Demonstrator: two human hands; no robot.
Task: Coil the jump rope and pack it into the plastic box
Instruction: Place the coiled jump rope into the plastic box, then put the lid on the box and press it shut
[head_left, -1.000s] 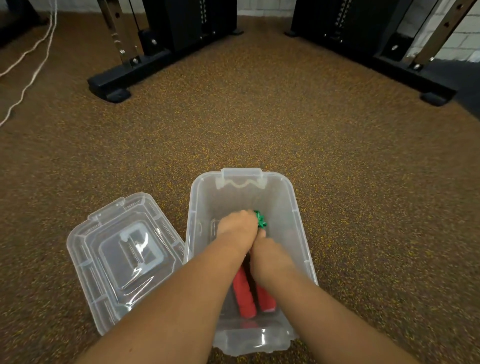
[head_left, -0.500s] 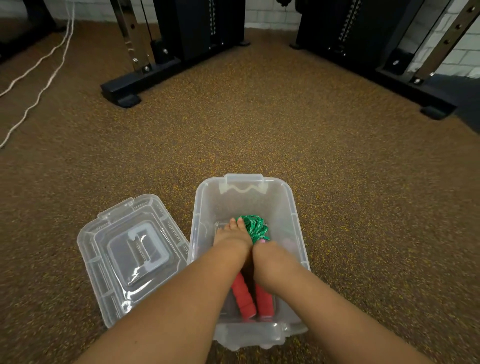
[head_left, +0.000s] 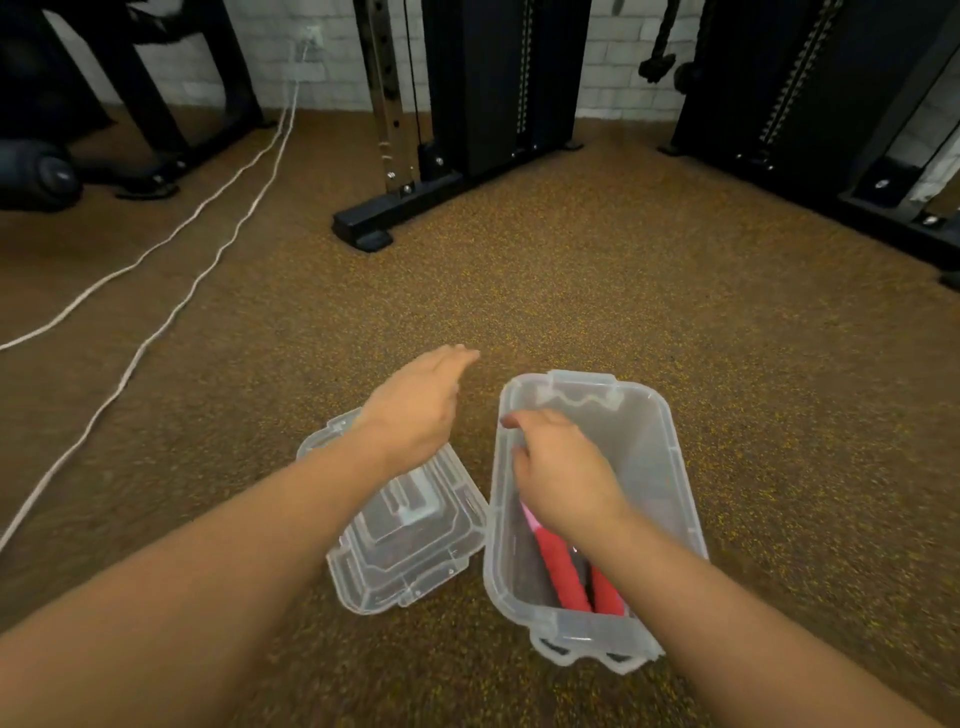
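A clear plastic box (head_left: 670, 447) stands open on the speckled brown floor. Inside it lie the jump rope's two red handles (head_left: 563, 571), side by side toward the near end; the green rope is hidden under my right hand. My right hand (head_left: 558, 467) hovers over the box's left half with fingers loosely curled near the left rim, and what it holds, if anything, is hidden. My left hand (head_left: 415, 410) is outside the box, flat and open with fingers together, above the far end of the clear lid (head_left: 410, 540), which lies left of the box.
Black gym machine frames stand at the back, with a foot (head_left: 363, 228) reaching onto the floor. Another base (head_left: 893, 208) sits at the right. Two white cables (head_left: 171, 280) run across the floor at the left. A dark ball-like object (head_left: 36, 176) lies far left.
My left hand has come out of the box and moved left over the lid. My right hand has lifted from the rope toward the box's left rim. The view has tilted up.
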